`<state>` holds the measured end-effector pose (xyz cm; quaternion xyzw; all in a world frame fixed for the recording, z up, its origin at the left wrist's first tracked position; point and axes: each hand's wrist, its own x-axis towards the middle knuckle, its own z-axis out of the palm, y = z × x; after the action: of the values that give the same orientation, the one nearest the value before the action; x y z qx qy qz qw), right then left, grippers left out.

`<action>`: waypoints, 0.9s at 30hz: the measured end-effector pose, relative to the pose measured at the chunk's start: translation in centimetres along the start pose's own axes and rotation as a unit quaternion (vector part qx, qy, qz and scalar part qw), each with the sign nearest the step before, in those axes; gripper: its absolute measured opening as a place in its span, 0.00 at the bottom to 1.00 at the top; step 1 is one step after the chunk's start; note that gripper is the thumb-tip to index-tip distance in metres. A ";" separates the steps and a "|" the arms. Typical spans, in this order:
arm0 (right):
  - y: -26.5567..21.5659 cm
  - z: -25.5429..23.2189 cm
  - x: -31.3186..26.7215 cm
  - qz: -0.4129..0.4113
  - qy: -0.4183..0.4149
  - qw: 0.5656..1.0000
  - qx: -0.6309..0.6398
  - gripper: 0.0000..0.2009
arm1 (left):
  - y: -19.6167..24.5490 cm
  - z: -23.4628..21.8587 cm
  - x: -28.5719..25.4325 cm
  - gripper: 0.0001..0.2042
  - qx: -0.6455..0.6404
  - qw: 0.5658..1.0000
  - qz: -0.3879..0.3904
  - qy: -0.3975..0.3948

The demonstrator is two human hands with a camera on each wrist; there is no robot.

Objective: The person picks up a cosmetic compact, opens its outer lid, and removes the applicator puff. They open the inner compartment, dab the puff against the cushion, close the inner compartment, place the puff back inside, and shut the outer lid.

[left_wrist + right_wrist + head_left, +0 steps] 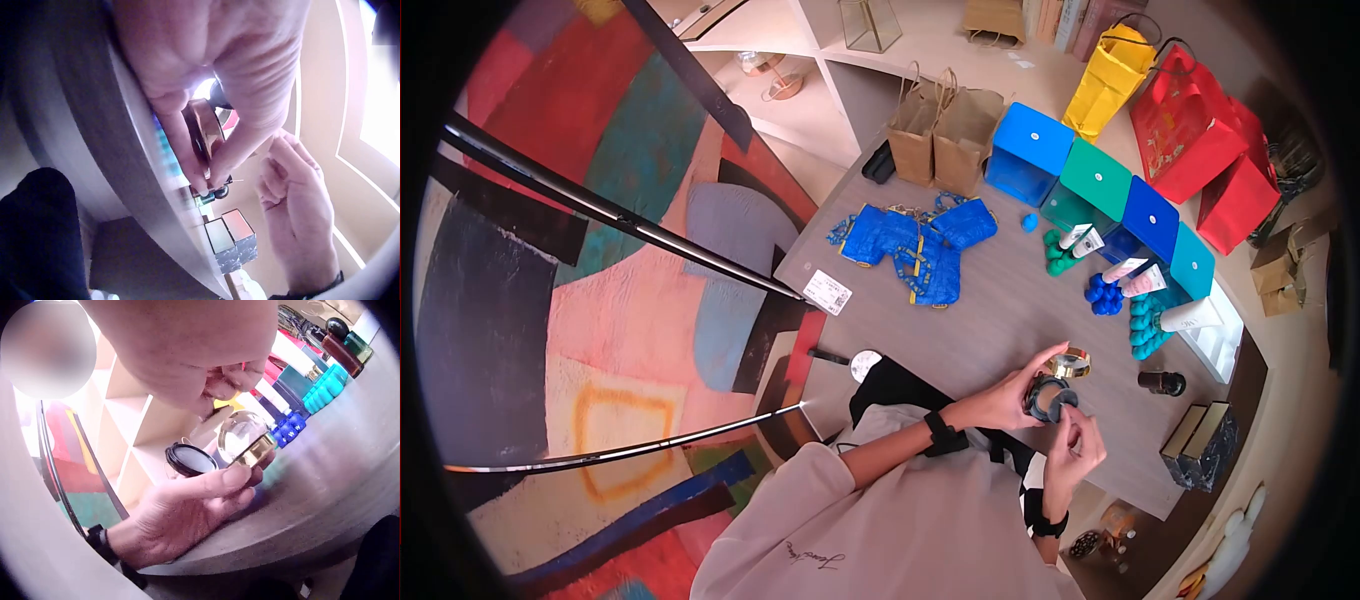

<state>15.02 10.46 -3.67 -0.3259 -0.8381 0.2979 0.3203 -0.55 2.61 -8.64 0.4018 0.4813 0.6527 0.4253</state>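
My left hand (1008,397) holds an open round compact (1052,398) just above the grey table (1000,310). Its gold-rimmed half (247,442) sits between my left fingertips (240,478), and its black lid (190,459) stands open beside it. The gold edge (205,128) also shows between my left fingers in the left wrist view. My right hand (1076,448) hovers close to the compact on its near side. Its curled fingertips (234,378) are bunched together above the compact; whether they pinch anything is hidden.
Small blue bags (920,245) lie mid-table. Brown paper bags (940,130), a row of blue, green and teal boxes (1095,180), plus yellow (1110,80) and red bags (1200,150), line the far side. A dark bottle (1162,382) and two boxes (1200,445) stand right of my hands.
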 end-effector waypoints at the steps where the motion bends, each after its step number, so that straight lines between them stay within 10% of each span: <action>1: -0.1 0.0 -0.1 0.015 0.036 0.999 -0.001 0.05 | 0.0 -0.1 0.0 0.59 0.012 1.000 0.023 0.008; 27: 0.9 0.7 0.3 0.000 -0.005 1.000 0.026 0.07 | 0.0 -0.3 0.6 0.61 0.015 1.000 -0.014 -0.013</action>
<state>14.66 10.99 -4.63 -0.3161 -0.8317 0.3211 0.3244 -1.01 3.05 -8.61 0.4096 0.4912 0.6343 0.4343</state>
